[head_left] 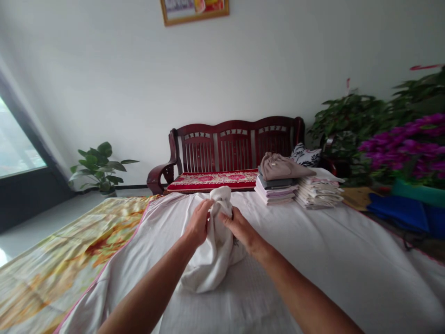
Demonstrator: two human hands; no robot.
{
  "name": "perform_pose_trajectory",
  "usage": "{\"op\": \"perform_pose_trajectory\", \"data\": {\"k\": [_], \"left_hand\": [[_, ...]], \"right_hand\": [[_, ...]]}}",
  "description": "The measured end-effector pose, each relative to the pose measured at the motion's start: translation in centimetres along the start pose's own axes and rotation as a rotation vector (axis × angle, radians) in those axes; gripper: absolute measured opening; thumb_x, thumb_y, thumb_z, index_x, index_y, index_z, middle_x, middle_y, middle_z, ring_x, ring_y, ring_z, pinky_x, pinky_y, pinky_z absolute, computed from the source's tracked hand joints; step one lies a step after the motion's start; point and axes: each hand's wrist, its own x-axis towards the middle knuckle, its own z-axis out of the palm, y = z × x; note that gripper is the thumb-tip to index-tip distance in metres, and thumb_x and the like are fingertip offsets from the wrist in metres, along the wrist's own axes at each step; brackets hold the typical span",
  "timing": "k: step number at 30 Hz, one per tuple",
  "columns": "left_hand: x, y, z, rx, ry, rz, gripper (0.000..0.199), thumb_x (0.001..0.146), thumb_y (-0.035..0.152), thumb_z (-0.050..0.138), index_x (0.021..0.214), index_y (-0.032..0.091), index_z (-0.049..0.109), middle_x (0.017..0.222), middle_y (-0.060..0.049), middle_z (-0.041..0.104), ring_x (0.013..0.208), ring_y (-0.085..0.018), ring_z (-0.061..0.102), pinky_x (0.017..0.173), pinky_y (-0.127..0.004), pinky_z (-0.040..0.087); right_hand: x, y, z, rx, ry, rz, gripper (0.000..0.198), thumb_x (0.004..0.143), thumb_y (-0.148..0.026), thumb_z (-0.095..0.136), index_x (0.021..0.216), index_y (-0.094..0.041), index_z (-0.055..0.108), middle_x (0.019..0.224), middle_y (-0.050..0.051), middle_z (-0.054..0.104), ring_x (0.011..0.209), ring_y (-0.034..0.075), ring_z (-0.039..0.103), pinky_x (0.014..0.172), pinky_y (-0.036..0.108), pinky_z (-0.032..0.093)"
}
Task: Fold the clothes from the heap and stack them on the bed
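Cloth (200, 276): white, bunched up between our two hands around the middle of the pale sheet (313, 264), its looser lower part spreading toward us.
Left hand (199, 222): curled against the left side of the bunch, gripping its upper part.
Right hand (242, 228): gripping the opposite side, thumb laid over the front; we cannot see the fingertips behind.
Feel: we judge it light, soft and limp, not fragile, with little slip, and likely to sag wherever we leave it unsupported.
Hold: we would do best with a pinch of each hand at an edge or corner, since grabbing the middle gathers more creases.
Planter (417, 192): teal, off to our right, with purple flowers (406, 144) above it.
Pot (109, 192): dark, on the floor at far left, a leafy plant (99, 162) growing in it.
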Motion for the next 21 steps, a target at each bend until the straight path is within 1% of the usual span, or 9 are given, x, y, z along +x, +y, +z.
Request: {"op": "perform_pose_trajectory", "data": {"k": [1, 3, 6, 9, 12, 14, 16, 19, 21], "left_hand": [[-0.2, 0.1, 0.4, -0.024, -0.025, -0.03, 0.027, 0.075, 0.047, 0.067, 0.076, 0.021, 0.057, 0.067, 0.003, 0.057, 0.061, -0.013, 0.056, 0.056, -0.022, 0.045], [-0.3, 0.4, 0.9, -0.058, -0.055, -0.062, 0.027, 0.073, 0.045, 0.069, 0.074, 0.021, 0.056, 0.065, 0.004, 0.055, 0.059, -0.012, 0.054, 0.055, -0.021, 0.043], [0.2, 1.1, 0.5, 0.005, -0.017, 0.043, 0.026, 0.072, 0.043, 0.069, 0.072, 0.021, 0.055, 0.068, 0.003, 0.056, 0.064, -0.013, 0.055, 0.06, -0.022, 0.045], [1.3, 2.1, -1.6, 0.067, 0.095, 0.256, 0.024, 0.075, 0.039, 0.067, 0.071, 0.02, 0.055, 0.07, 0.004, 0.056, 0.069, -0.012, 0.055, 0.068, -0.022, 0.046], [2.2, 3.7, -4.7, 0.026, 0.224, 0.388, 0.024, 0.075, 0.037, 0.067, 0.07, 0.02, 0.052, 0.067, 0.005, 0.052, 0.066, -0.01, 0.05, 0.067, -0.02, 0.043], [2.3, 5.0, -6.3, -0.03, 0.25, 0.418, 0.025, 0.075, 0.037, 0.068, 0.07, 0.021, 0.049, 0.064, 0.007, 0.048, 0.061, -0.009, 0.046, 0.061, -0.018, 0.041], [2.1, 6.3, -7.0, -0.04, 0.233, 0.456, 0.026, 0.076, 0.038, 0.067, 0.071, 0.022, 0.047, 0.06, 0.008, 0.042, 0.054, -0.008, 0.04, 0.054, -0.017, 0.036], [1.4, 8.5, -6.6, 0.018, 0.244, 0.572, 0.026, 0.08, 0.04, 0.063, 0.071, 0.022, 0.047, 0.058, 0.008, 0.036, 0.051, -0.009, 0.034, 0.049, -0.019, 0.031], [1.0, 10.5, -6.0, 0.086, 0.284, 0.671, 0.024, 0.085, 0.04, 0.06, 0.073, 0.022, 0.048, 0.059, 0.007, 0.035, 0.052, -0.01, 0.033, 0.049, -0.02, 0.031]], "right_hand": [[0.3, -0.1, 0.2, 0.007, 0.019, -0.023, 0.054, 0.074, -0.052, 0.075, 0.116, -0.024, 0.057, 0.11, 0.004, 0.069, 0.104, 0.025, 0.064, 0.086, 0.037, 0.051], [0.9, -0.4, 0.6, -0.013, 0.068, -0.047, 0.055, 0.071, -0.046, 0.076, 0.118, -0.025, 0.055, 0.109, 0.003, 0.068, 0.106, 0.025, 0.063, 0.091, 0.038, 0.049], [1.5, -0.5, 0.6, -0.039, 0.143, -0.089, 0.048, 0.068, -0.031, 0.07, 0.114, -0.024, 0.057, 0.105, 0.002, 0.068, 0.099, 0.024, 0.063, 0.087, 0.036, 0.049], [1.8, -0.7, -1.1, -0.017, 0.168, -0.103, 0.048, 0.061, -0.021, 0.06, 0.109, -0.023, 0.061, 0.096, 0.0, 0.068, 0.089, 0.022, 0.062, 0.075, 0.032, 0.048], [1.7, -2.0, -4.1, -0.053, 0.187, -0.117, 0.05, 0.057, -0.019, 0.058, 0.106, -0.023, 0.063, 0.082, -0.003, 0.065, 0.074, 0.018, 0.057, 0.064, 0.028, 0.043], [1.5, -3.7, -6.1, -0.095, 0.186, -0.2, 0.048, 0.057, -0.019, 0.059, 0.104, -0.022, 0.065, 0.082, -0.003, 0.064, 0.074, 0.017, 0.056, 0.065, 0.027, 0.043], [1.5, -5.9, -7.6, -0.125, 0.175, -0.297, 0.044, 0.06, -0.019, 0.06, 0.104, -0.023, 0.066, 0.088, -0.002, 0.066, 0.081, 0.017, 0.058, 0.072, 0.027, 0.044], [1.5, -9.8, -8.6, -0.172, 0.162, -0.405, 0.043, 0.063, -0.019, 0.061, 0.105, -0.024, 0.068, 0.095, -0.002, 0.068, 0.087, 0.017, 0.06, 0.076, 0.028, 0.046], [1.3, -12.6, -8.7, -0.195, 0.138, -0.418, 0.045, 0.064, -0.019, 0.061, 0.108, -0.024, 0.067, 0.093, -0.002, 0.067, 0.083, 0.017, 0.06, 0.073, 0.029, 0.046]]}}
